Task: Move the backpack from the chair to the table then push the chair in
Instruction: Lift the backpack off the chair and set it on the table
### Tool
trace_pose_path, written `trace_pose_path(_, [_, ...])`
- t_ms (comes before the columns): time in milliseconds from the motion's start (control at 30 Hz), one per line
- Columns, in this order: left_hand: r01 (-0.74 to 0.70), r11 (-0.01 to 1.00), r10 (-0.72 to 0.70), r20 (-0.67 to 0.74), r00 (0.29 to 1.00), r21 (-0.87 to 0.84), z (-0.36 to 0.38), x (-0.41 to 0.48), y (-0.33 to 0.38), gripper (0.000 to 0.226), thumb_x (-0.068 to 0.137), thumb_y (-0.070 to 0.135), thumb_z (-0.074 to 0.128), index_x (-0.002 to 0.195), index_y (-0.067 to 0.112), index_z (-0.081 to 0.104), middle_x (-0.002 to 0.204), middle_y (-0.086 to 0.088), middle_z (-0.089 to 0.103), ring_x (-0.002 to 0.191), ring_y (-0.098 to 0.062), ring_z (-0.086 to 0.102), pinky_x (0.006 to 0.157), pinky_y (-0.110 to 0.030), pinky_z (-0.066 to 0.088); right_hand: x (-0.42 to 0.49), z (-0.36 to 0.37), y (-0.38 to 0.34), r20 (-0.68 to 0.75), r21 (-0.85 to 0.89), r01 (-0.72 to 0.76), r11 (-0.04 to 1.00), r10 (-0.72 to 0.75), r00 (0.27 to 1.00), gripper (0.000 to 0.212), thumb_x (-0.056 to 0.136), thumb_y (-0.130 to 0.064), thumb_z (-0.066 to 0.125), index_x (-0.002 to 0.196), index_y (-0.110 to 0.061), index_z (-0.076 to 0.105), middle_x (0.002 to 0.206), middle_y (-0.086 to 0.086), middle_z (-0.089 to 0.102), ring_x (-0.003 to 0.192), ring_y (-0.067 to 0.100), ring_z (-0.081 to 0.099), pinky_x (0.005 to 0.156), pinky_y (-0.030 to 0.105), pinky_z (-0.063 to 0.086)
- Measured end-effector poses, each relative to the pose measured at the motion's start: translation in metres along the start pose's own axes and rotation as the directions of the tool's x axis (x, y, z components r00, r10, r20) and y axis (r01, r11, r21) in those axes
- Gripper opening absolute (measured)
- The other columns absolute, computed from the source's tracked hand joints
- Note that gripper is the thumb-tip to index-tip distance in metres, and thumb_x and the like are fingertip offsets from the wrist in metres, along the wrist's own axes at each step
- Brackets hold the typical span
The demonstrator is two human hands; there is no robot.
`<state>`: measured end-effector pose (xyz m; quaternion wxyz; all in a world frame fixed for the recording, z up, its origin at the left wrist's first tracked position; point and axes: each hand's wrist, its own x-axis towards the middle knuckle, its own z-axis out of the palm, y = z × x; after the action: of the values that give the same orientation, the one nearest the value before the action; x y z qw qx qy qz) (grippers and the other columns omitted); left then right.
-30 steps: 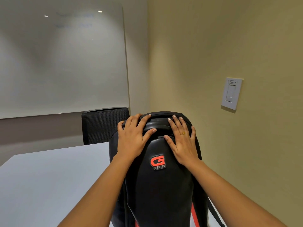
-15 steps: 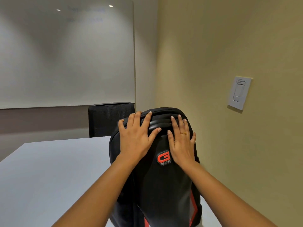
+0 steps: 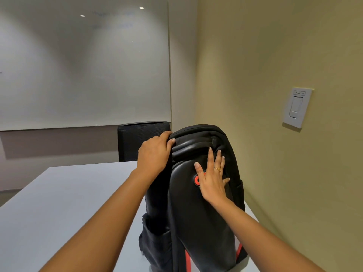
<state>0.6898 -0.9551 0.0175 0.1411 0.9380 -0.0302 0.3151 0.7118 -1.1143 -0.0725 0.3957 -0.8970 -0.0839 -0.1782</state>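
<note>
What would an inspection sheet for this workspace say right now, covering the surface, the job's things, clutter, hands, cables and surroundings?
Surface: white table, smooth top.
Job's things: black backpack stands upright on the table near its right edge; no chair shows on the near side.
Clutter: nothing seen.
Hands: left hand grips the backpack's top left edge; right hand lies flat on its front, partly over the red logo.
Cables: nothing seen.
Surroundings: black chair at the table's far end; whiteboard on the wall behind it; wall switch on the right wall.

Whiteboard (image 3: 84, 65) on grey wall (image 3: 59, 142), olive side wall (image 3: 275, 55), light switch (image 3: 297, 107)
</note>
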Motion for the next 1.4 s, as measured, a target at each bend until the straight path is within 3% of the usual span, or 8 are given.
trace_pose_path(167, [0.125,0.979,-0.111,-0.093,0.99,0.163,-0.004,-0.022,0.016,0.041,0.099,0.041,0.026,0.13,0.019,0.042,0.097,-0.009,0.065,0.084,-0.028,0.061,0.064,-0.034,0.042,0.023,-0.006,0.011,0.15,0.061,0.121,0.991,-0.129,0.98,0.069,0.082,-0.06,0.02,0.137,-0.04,-0.015,0.153,-0.006,-0.021,0.14,0.015,-0.017,0.105,0.066,0.0])
trace_pose_path(400, [0.087,0.952,-0.093,0.006,0.996,0.295,-0.01,-0.027,0.044,0.045,0.099,0.044,0.025,0.13,0.016,0.041,0.096,-0.009,0.065,0.085,-0.028,0.062,0.072,-0.034,0.046,0.047,-0.031,0.034,0.231,-0.097,0.194,0.976,-0.167,0.958,0.059,0.093,-0.052,0.026,0.142,-0.039,-0.003,0.156,-0.002,-0.002,0.142,0.02,0.001,0.107,0.064,0.011])
trace_pose_path(500, [0.044,0.983,-0.071,0.146,0.987,0.181,-0.017,-0.015,0.044,0.049,0.099,0.044,0.023,0.142,0.02,0.029,0.113,-0.012,0.062,0.099,-0.03,0.059,0.08,-0.04,0.047,0.023,-0.044,0.024,-0.079,0.027,0.201,0.979,-0.198,0.977,0.057,0.092,-0.046,0.04,0.143,-0.023,0.026,0.152,0.006,0.025,0.139,0.023,0.022,0.109,0.053,0.024])
trace_pose_path(600, [0.085,0.985,-0.012,0.434,0.901,-0.15,-0.021,0.008,0.043,0.052,0.099,0.042,0.023,0.148,0.026,0.011,0.146,-0.012,0.038,0.128,-0.032,0.041,0.103,-0.047,0.036,-0.011,-0.05,-0.006,-0.266,0.174,0.233,0.957,-0.183,0.947,0.056,0.089,-0.041,0.047,0.139,-0.017,0.035,0.148,0.006,0.034,0.135,0.019,0.03,0.11,0.041,0.027])
trace_pose_path(867, [0.039,0.95,0.162,0.595,0.787,-0.311,-0.015,0.055,0.066,0.053,0.1,0.026,0.036,0.148,0.02,0.015,0.152,-0.012,0.025,0.137,-0.028,0.027,0.11,-0.035,0.023,-0.044,-0.047,-0.068,-0.013,-0.083,0.039,0.996,-0.04,0.999,0.102,0.073,-0.074,0.047,0.146,-0.023,-0.002,0.155,0.0,-0.013,0.142,0.018,-0.009,0.113,0.055,0.01])
trace_pose_path(967, [0.066,0.926,0.191,0.613,0.766,-0.371,-0.01,0.062,0.07,0.049,0.1,0.019,0.034,0.147,0.018,0.02,0.152,-0.011,0.026,0.137,-0.027,0.026,0.11,-0.036,0.022,-0.042,-0.043,-0.075,0.018,-0.143,0.033,0.989,-0.031,0.999,0.106,0.073,-0.07,0.052,0.145,-0.022,-0.008,0.154,0.001,-0.02,0.142,0.02,-0.01,0.111,0.056,0.005])
trace_pose_path(1100, [0.133,0.906,0.15,0.6,0.786,-0.401,0.0,0.067,0.078,0.051,0.097,0.007,0.033,0.146,0.014,0.022,0.152,-0.012,0.026,0.137,-0.027,0.026,0.11,-0.034,0.023,-0.036,-0.05,-0.063,-0.013,-0.072,0.09,0.993,-0.091,0.996,0.094,0.076,-0.051,0.059,0.146,-0.022,0.005,0.155,-0.001,-0.015,0.14,0.019,0.015,0.114,0.05,0.011])
trace_pose_path(1400, [0.226,0.89,0.01,0.514,0.858,-0.395,0.043,0.077,0.12,0.051,0.089,0.008,0.031,0.139,0.016,0.038,0.146,-0.02,0.032,0.131,-0.036,0.034,0.109,-0.046,0.031,-0.012,-0.123,-0.009,0.142,0.044,0.228,0.973,-0.232,0.962,0.086,0.063,-0.043,0.056,0.143,-0.026,0.027,0.151,-0.015,0.021,0.135,0.003,0.023,0.111,0.035,0.027])
